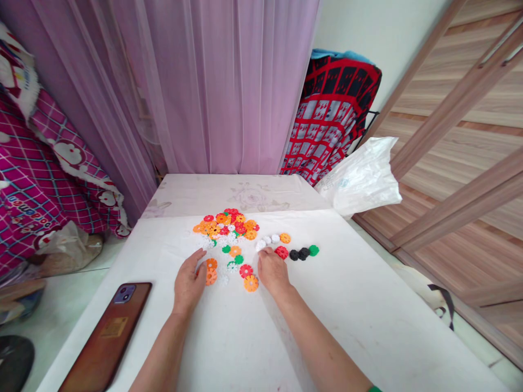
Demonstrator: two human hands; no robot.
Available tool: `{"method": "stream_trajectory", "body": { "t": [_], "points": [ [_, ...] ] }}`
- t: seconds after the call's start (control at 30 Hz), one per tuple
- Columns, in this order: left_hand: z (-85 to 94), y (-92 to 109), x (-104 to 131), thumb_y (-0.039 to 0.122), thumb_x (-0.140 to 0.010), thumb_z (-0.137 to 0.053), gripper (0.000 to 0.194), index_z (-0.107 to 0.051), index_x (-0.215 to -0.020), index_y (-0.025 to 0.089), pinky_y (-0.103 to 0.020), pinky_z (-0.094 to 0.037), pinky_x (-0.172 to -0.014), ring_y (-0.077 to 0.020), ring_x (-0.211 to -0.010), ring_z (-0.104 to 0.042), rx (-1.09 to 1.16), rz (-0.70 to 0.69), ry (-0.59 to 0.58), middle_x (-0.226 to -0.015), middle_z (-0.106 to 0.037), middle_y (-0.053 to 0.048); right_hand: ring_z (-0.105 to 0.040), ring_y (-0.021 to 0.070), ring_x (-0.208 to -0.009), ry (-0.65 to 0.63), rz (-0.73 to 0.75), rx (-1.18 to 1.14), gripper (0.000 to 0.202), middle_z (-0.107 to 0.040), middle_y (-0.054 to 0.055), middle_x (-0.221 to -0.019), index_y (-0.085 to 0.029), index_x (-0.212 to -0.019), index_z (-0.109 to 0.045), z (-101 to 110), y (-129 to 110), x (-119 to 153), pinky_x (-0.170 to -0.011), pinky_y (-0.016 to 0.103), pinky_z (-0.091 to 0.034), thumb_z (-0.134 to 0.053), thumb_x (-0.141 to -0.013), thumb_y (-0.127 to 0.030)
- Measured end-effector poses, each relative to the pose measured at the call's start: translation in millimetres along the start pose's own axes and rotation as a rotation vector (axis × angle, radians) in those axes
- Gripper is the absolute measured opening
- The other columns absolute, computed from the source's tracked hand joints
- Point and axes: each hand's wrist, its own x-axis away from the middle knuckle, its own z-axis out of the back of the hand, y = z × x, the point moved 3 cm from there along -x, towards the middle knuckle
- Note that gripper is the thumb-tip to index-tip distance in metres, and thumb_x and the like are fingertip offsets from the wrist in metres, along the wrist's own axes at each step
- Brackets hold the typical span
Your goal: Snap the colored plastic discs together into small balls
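Note:
Small flower-shaped plastic discs with notched rims lie on the white tabletop. My left hand rests beside the orange discs, thumb and fingers apart, with nothing visible between them. The fingers of my right hand are closed at the edge of a white disc; they partly cover it. More white discs and an orange disc run off behind that hand. A red disc, black discs and a green disc sit to its right. Between my hands are green discs, a red disc and an orange disc.
A mixed pile of discs lies farther back on the table. At the left edge is a brown phone. A white plastic bag stands at the back right corner. Purple curtains hang behind.

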Motion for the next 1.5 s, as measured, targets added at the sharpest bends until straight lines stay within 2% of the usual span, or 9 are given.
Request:
{"method": "stream_trajectory", "body": {
  "t": [0.27, 0.83, 0.97, 1.07, 1.17, 1.5],
  "points": [
    [0.4, 0.5, -0.5, 0.033, -0.082, -0.044, 0.037, -0.064, -0.111, 0.023, -0.041, -0.044, -0.102, -0.0225, -0.116, -0.057, 0.007, -0.013, 0.009, -0.124, -0.064, -0.004, -0.060, 0.0180, -0.094, -0.006, -0.018, -0.028, 0.036, -0.061, 0.012, -0.115, -0.015, -0.112, -0.062, 3.1, -2.8, -8.9, -0.075, 0.027, -0.041, -0.036, -0.089, -0.009],
    [1.2, 0.5, -0.1, 0.035, -0.082, -0.044, 0.037, -0.064, -0.112, 0.023, -0.040, -0.044, -0.103, -0.0223, -0.117, -0.057, 0.001, 0.006, -0.002, -0.125, -0.064, -0.004, -0.062, 0.0180, -0.089, 0.021, -0.064, -0.043, 0.030, -0.060, 0.013, -0.113, -0.013, -0.107, -0.063, 4.0, -7.5, -19.3, -0.073, 0.028, -0.042, -0.039, -0.089, -0.012],
    [2.0, 2.9, -0.6, 0.034, -0.082, -0.044, 0.037, -0.064, -0.111, 0.023, -0.041, -0.045, -0.102, -0.0225, -0.116, -0.058, 0.003, 0.011, 0.004, -0.124, -0.064, -0.004, -0.057, 0.0188, -0.096, 0.089, 0.000, -0.108, 0.029, -0.061, 0.011, -0.112, -0.016, -0.106, -0.064, -4.4, -4.7, -7.3, -0.082, 0.028, -0.041, -0.042, -0.087, -0.013],
    [1.6, 3.1, -1.3, 0.034, -0.082, -0.044, 0.037, -0.064, -0.110, 0.023, -0.040, -0.045, -0.102, -0.0224, -0.115, -0.058, -0.005, 0.005, -0.004, -0.124, -0.064, -0.004, -0.052, 0.0195, -0.103, 0.167, 0.110, -0.178, 0.030, -0.061, 0.009, -0.112, -0.017, -0.108, -0.064, -13.8, -0.4, 10.7, -0.092, 0.028, -0.038, -0.045, -0.085, -0.012],
    [1.3, 3.1, -2.3, 0.035, -0.082, -0.043, 0.038, -0.065, -0.110, 0.022, -0.040, -0.045, -0.101, -0.0228, -0.115, -0.058, -0.024, -0.008, -0.020, -0.123, -0.065, -0.005, -0.051, 0.0194, -0.103, 0.231, 0.176, -0.260, 0.033, -0.061, 0.007, -0.112, -0.019, -0.109, -0.065, -20.8, 7.0, 29.3, -0.096, 0.030, -0.037, -0.044, -0.085, -0.012],
    [2.2, 4.3, -2.7, 0.033, -0.081, -0.042, 0.038, -0.066, -0.109, 0.022, -0.039, -0.048, -0.097, -0.0227, -0.108, -0.062, -0.068, -0.034, -0.030, -0.116, -0.068, -0.006, -0.055, 0.0187, -0.098, 0.319, 0.161, -0.370, 0.032, -0.065, 0.007, -0.104, -0.020, -0.098, -0.069, -22.9, 24.2, 52.6, -0.093, 0.030, -0.041, -0.043, -0.083, -0.009]
  ]
}}
